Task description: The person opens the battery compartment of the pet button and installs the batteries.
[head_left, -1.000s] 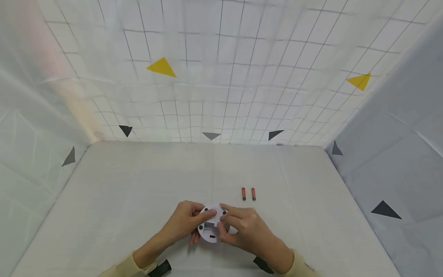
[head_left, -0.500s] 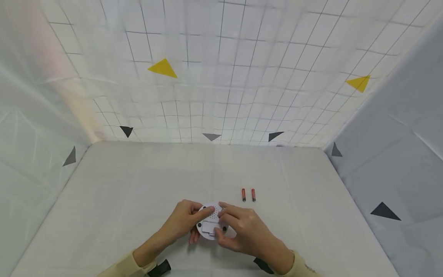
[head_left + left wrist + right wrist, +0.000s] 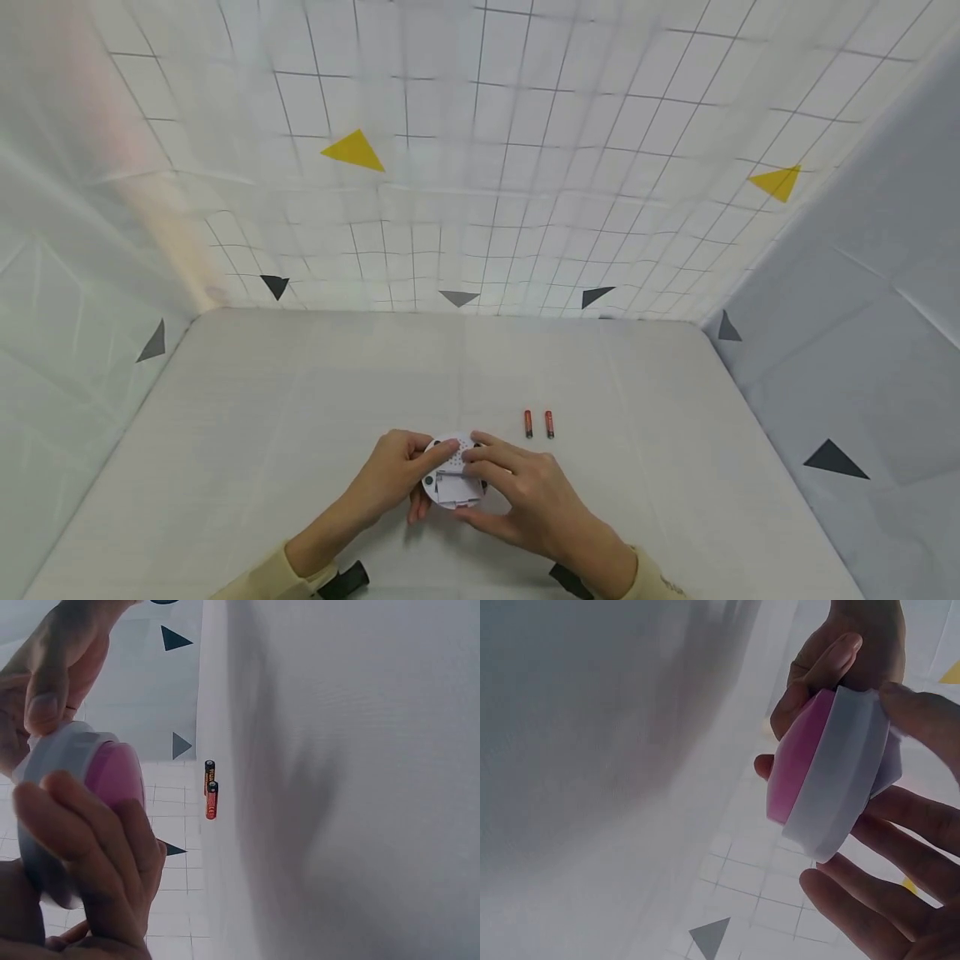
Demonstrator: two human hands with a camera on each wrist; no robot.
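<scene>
A round white device (image 3: 456,461) with a pink face (image 3: 800,761) is held above the table, its perforated back turned up. My left hand (image 3: 393,475) grips its left side, thumb over the small holes and fingers underneath. On the back, a white battery cover (image 3: 457,490) lies over the battery compartment; in the right wrist view it sticks out at a slant. My right hand (image 3: 531,492) pinches around that cover, thumb at the near edge and fingers across the back; its exact contact is partly hidden. Two red and black batteries (image 3: 528,424) lie side by side beyond the hands.
A white cloth-covered table (image 3: 300,383) spreads around the hands. White sheets with grid lines and triangular markers rise at the back (image 3: 465,192), with a plain grey wall (image 3: 847,333) on the right. Dark wrist straps (image 3: 345,579) sit near both cuffs.
The compartment stood uncovered a second ago; the right hand brought the cover over it. Since then the cover has tilted, and the right thumb has slid to the device's near edge.
</scene>
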